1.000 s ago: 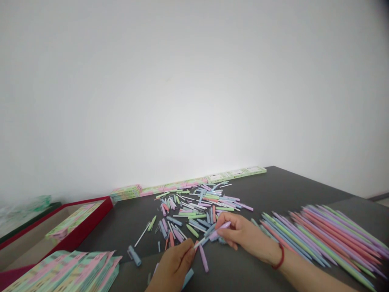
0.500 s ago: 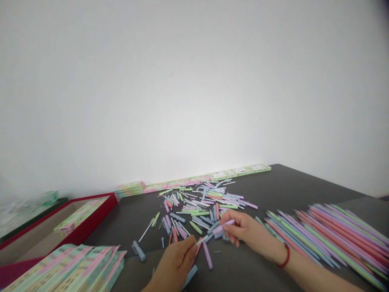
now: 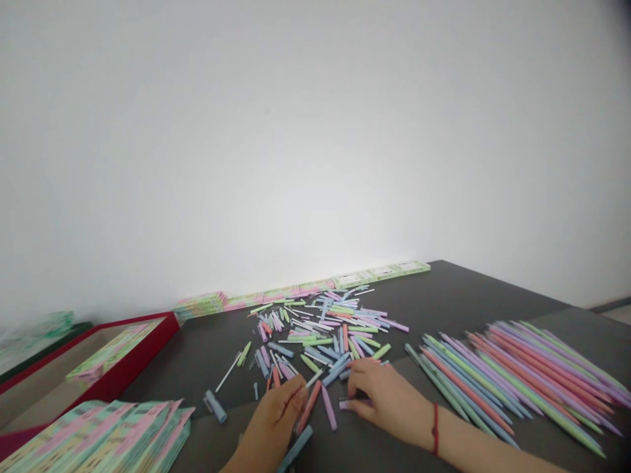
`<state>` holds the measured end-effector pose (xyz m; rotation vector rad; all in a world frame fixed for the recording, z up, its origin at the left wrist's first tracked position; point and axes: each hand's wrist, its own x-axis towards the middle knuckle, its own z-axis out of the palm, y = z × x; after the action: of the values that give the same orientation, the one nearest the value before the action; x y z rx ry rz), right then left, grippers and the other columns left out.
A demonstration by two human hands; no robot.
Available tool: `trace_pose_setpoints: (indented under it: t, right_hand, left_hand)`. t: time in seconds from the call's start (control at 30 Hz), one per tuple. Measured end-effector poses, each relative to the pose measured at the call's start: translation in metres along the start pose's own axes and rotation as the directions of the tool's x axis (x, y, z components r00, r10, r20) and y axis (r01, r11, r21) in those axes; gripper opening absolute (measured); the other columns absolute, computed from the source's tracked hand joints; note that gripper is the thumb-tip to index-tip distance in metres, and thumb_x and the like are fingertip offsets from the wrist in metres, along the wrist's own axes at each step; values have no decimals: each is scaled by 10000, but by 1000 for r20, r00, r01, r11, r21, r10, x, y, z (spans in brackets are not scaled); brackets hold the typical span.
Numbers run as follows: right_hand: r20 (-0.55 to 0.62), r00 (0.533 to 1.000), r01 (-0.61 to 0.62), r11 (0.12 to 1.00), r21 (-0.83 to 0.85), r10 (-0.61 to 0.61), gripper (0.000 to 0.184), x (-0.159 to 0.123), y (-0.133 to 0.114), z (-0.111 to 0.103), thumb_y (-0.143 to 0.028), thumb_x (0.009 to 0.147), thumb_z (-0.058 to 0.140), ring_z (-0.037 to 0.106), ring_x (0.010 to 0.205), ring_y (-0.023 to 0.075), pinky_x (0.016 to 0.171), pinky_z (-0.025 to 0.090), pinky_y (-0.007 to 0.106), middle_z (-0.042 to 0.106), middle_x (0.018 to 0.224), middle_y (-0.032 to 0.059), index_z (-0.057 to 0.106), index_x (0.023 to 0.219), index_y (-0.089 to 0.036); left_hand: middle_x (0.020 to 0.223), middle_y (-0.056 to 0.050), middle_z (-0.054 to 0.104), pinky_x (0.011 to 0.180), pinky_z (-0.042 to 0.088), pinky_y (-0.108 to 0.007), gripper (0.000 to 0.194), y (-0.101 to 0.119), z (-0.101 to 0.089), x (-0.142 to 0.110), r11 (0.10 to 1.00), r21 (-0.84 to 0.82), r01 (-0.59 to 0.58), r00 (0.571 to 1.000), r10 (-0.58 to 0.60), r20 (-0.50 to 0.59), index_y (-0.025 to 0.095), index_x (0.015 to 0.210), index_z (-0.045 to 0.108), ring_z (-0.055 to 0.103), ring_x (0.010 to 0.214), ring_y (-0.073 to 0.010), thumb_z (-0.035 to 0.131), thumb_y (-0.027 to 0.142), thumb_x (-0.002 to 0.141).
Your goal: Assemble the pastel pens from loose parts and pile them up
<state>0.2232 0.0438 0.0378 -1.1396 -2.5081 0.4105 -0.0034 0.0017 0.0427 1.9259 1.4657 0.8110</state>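
My left hand (image 3: 276, 420) is closed, pinching a white pen refill (image 3: 315, 378) that sticks out up and to the right from the fingertips. My right hand (image 3: 387, 397) is bent low over the dark table, its fingers curled down. A purple pen barrel (image 3: 347, 405) shows in part at the thumb; the rest is hidden by the hand. Between the hands lie a red pen barrel (image 3: 309, 407) and a purple pen part (image 3: 328, 408). Beneath my left hand rests a blue pen part (image 3: 296, 450).
Loose pen parts (image 3: 320, 328) in several colours are heaped ahead. Rows of pens (image 3: 522, 374) lie at the right. Printed packs (image 3: 98, 437) and a red box (image 3: 148, 348) stand at the left. Flat boxes (image 3: 310, 287) line the wall. A blue cap (image 3: 215, 406) lies near the packs.
My right hand has moved down to the tabletop, away from the refill in my left hand, with the purple barrel. The view has shifted slightly right.
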Motion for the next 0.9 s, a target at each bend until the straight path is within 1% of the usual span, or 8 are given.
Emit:
trace_pose_setpoints:
  t: [0.07,0.13,0.27,0.37,0.53,0.63,0.77,0.9]
  right_hand:
    - [-52,998,25,995,-96,-30,93,1,-4,1,-272,800,612,563,915,220,804,409,315,618,919,59,627,825,-183]
    - [-59,998,18,982,-190,-30,84,6,-5,6,-235,818,592,563,929,231,815,414,339,619,950,65,616,874,-177]
    - [37,999,32,940,-339,-20,161,19,-5,20,-96,847,486,591,882,250,775,439,361,641,940,103,628,917,-126]
    - [85,996,63,934,-352,-35,177,25,-6,21,-68,837,476,603,852,254,735,451,350,651,905,113,646,869,-108]
    - [137,987,129,932,-340,-87,125,27,-10,10,-130,827,530,606,874,242,748,448,322,660,894,103,648,867,-117]
    - [160,982,150,929,-337,-101,122,32,-11,11,-140,821,532,607,867,234,737,444,308,664,895,102,647,858,-123]
    - [157,982,157,926,-343,-109,153,36,-7,17,-117,825,494,600,890,231,746,435,303,667,896,109,642,859,-126]
    - [127,987,139,932,-334,-101,203,33,1,12,-153,867,434,612,859,211,723,437,288,665,923,93,635,900,-139]
  left_hand:
    - [653,44,446,593,306,-246,334,3,1,0,998,60,-7,1000,7,7,214,705,453,437,630,-144,308,407,936]
    - [653,32,483,591,310,-245,336,6,1,0,991,133,-15,999,10,38,216,687,442,461,633,-151,296,384,939]
    - [676,6,556,581,312,-243,316,8,3,0,967,253,-33,995,7,104,218,703,456,515,648,-166,290,340,944]
    - [742,-14,618,596,323,-240,312,9,4,0,956,286,-59,993,27,117,219,747,498,558,687,-176,292,337,949]
    - [773,-28,651,596,336,-235,323,10,4,-1,942,331,-59,993,23,112,218,765,523,590,712,-184,290,341,952]
    - [782,-24,657,602,348,-229,326,8,4,0,936,346,-70,993,33,112,221,803,546,596,724,-181,283,340,953]
    - [787,-28,660,620,367,-230,335,2,3,1,929,365,-66,992,23,121,220,806,550,603,732,-182,264,318,951]
    - [819,-30,667,658,376,-242,312,1,1,2,931,361,-54,993,11,120,223,836,544,613,780,-187,262,301,944]
